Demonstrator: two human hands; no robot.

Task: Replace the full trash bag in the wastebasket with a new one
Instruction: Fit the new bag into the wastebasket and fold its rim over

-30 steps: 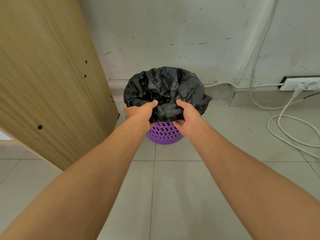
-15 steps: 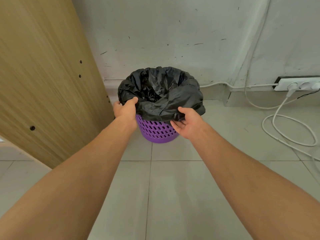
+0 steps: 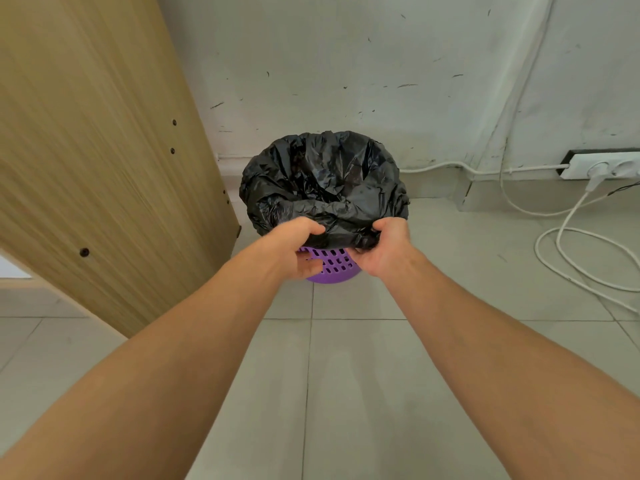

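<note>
I have both hands on the near edge of the black trash bag [image 3: 325, 188], which is folded over the rim of the purple wastebasket [image 3: 332, 268] standing on the tiled floor [image 3: 346, 375] against the wall [image 3: 346, 64], at about twelve o'clock from me. My left hand [image 3: 294, 247] has its thumb on top of the folded plastic and its fingers [image 3: 310, 266] curled beneath the cuff, against the basket's perforated side; my right hand [image 3: 384, 247] bunches the plastic at the edge, fingers curled into it and pinching a wad. The thin film is what worries me: pinched in two small spots this close together, I judge it could stretch or tear if I pull hard while the rest of the cuff clings to the rim at ten and two o'clock. The basket looks light, so it may lift or tip with the bag rather than let it go, spilling whatever is inside, which I cannot see. The wooden panel [image 3: 104, 150] stands close at nine o'clock, and the loose white cables [image 3: 568, 244] lie at three o'clock, so a sideways swing could snag either.
</note>
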